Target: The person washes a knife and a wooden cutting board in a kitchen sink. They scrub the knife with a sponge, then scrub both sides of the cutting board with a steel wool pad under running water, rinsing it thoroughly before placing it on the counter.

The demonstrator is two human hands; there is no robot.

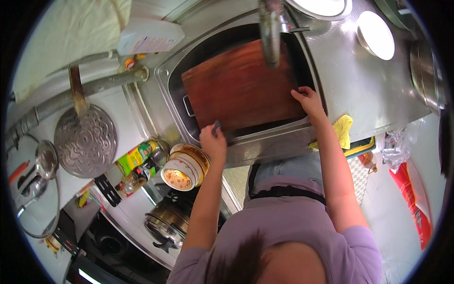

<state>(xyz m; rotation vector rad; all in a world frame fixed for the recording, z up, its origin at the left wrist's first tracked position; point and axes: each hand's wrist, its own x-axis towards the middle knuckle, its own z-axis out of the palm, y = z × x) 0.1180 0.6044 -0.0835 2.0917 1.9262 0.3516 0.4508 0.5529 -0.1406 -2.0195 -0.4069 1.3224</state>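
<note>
A reddish-brown wooden cutting board (241,87) lies tilted across the dark basin of the sink (321,103), beneath the faucet (271,42). My right hand (308,101) grips its right edge, thumb on the upper face and the other fingers partly hidden. At the board's near left corner is my left hand (212,142), closed on a small dark grey scrubber (216,128). That piece is mostly covered by my fingers, and its material cannot be told. Whether it touches the board is unclear.
Stacked bowls (179,174) stand by my left forearm, beside several bottles (142,156). A yellow cloth (342,131) hangs over the counter's front edge. On the steel counter, a white bowl (376,35) sits at right. A plastic jug (150,37) stands behind the sink at left.
</note>
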